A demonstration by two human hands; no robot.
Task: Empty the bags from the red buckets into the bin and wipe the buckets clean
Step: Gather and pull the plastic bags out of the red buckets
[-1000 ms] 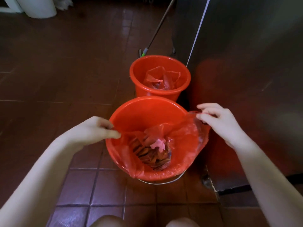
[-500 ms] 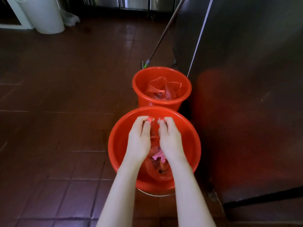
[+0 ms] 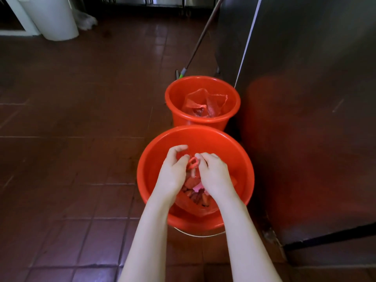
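Red film that a second ago was spread over the rim of the near bucket (image 3: 141, 176) is now bunched into a twisted neck, so the bag (image 3: 195, 200) looks nearly tied and ready to lift out. The left hand (image 3: 173, 174) and right hand (image 3: 213, 171) both pinch that neck over the bucket's middle. The bag sits inside, holding dark scraps and something pink. The far bucket (image 3: 168, 102) holds a second bag (image 3: 203, 104), crumpled and open. A white bin (image 3: 55, 19) stands well apart.
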